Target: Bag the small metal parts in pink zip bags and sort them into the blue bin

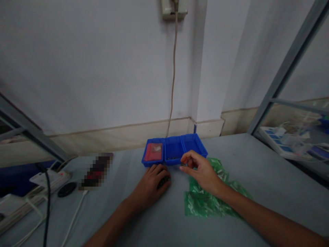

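My left hand (154, 180) rests on the table just in front of the blue tray, fingers curled round a cluster of small dark parts (163, 181). The kind of parts cannot be made out. To its right, my right hand (199, 168) pinches a small piece (183, 164) between thumb and index finger, close to the tray's front edge. The three-compartment blue tray (164, 152) stands near the wall. In its left compartment lies a red packet (153, 151). A few small dark parts (171, 158) sit at the front of the middle compartment.
Green plastic bags (205, 204) lie under and beside my right forearm. A blurred-out device (96, 171) with a white cable, a black round disc (67, 189) and a power strip (23, 209) are at the left. Metal frame posts (267, 92) rise on both sides; another strip (282, 144) lies far right.
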A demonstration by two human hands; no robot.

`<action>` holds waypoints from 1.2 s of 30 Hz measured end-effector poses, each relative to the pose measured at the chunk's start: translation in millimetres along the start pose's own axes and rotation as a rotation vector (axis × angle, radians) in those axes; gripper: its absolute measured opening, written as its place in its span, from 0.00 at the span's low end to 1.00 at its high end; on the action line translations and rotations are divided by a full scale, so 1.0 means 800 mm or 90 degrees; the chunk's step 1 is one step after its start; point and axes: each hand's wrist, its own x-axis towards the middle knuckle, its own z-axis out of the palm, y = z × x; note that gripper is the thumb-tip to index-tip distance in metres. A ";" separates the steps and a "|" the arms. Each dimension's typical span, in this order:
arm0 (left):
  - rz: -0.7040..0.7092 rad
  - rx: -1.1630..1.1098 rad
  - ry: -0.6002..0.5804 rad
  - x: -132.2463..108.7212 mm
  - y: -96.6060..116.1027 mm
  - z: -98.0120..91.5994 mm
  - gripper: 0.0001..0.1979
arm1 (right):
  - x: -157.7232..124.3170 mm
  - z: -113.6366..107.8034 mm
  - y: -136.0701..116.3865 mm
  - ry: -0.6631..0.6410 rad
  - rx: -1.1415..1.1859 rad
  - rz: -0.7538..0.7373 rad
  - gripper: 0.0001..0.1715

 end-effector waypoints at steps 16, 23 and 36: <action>0.005 -0.004 0.006 0.000 0.000 0.000 0.05 | -0.004 0.002 -0.011 -0.019 0.072 0.039 0.10; -0.001 0.001 0.005 0.001 0.000 0.001 0.05 | -0.005 0.002 -0.009 0.005 0.093 0.047 0.18; 0.007 0.004 0.009 0.001 0.000 0.000 0.04 | -0.004 0.001 -0.013 0.000 0.103 0.063 0.17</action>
